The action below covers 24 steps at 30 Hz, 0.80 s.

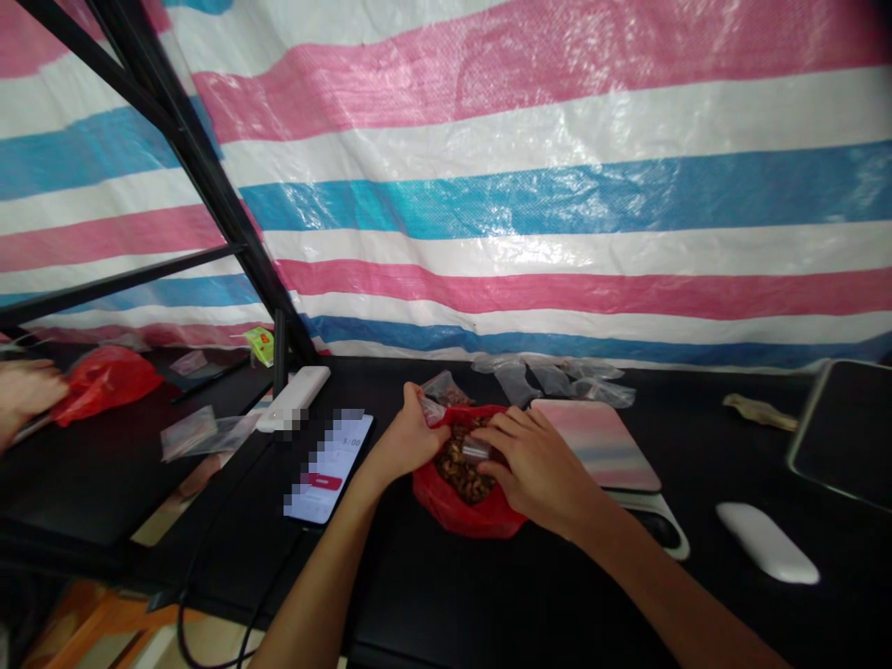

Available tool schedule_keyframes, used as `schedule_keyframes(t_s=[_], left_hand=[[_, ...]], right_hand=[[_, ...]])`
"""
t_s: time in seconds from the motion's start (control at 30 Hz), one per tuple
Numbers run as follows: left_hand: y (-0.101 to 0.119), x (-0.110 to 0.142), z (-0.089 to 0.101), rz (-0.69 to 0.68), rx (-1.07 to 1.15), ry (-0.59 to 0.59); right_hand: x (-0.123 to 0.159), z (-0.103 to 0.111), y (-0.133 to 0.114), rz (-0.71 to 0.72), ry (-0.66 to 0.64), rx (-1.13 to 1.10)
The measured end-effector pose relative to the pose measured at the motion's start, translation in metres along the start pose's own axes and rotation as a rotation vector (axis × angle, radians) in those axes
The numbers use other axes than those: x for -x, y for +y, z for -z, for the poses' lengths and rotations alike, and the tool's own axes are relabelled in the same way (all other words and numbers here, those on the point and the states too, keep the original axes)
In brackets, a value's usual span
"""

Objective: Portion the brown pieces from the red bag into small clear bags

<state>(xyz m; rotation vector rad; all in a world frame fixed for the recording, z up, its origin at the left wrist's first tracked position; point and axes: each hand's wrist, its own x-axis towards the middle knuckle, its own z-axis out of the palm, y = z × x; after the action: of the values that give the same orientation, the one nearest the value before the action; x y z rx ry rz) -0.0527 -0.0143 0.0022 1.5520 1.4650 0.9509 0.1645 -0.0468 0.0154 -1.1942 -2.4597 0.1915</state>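
A red plastic bag (pixel 468 522) stands rolled open on the black table, filled with small brown pieces (pixel 461 472) whose kind I cannot make out. My left hand (pixel 408 441) is closed at its left rim, pinching a small clear plastic bag (pixel 432 410). Over the right side of the red bag, my right hand (pixel 540 465) curls its fingers around a small clear cup (pixel 477 451) down among the brown pieces. Behind the hands lies a clear bag with some brown contents (pixel 450 387).
Several clear bags (pixel 550 376) lie along the striped sheet. A phone (pixel 331 469) and white power strip (pixel 296 398) are left; a pink pad (pixel 596 441), white mouse (pixel 767 542) and tablet (pixel 846 432) right. Another person's hand (pixel 28 395) is beside a second red bag (pixel 108 381).
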Motion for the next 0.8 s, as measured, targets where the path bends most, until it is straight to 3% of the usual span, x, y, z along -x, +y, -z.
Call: schedule_keyframes(t_s=[0.37,0.8], left_hand=[[0.009,0.0,-0.012,0.133,0.313,-0.016],[0.009,-0.003,-0.026,0.07,0.403,0.155]], right_hand=[[-0.002,-0.006,0.0,-0.114,0.055,0.023],[-0.001,-0.007,-0.003,0.034,0.004,-0.055]])
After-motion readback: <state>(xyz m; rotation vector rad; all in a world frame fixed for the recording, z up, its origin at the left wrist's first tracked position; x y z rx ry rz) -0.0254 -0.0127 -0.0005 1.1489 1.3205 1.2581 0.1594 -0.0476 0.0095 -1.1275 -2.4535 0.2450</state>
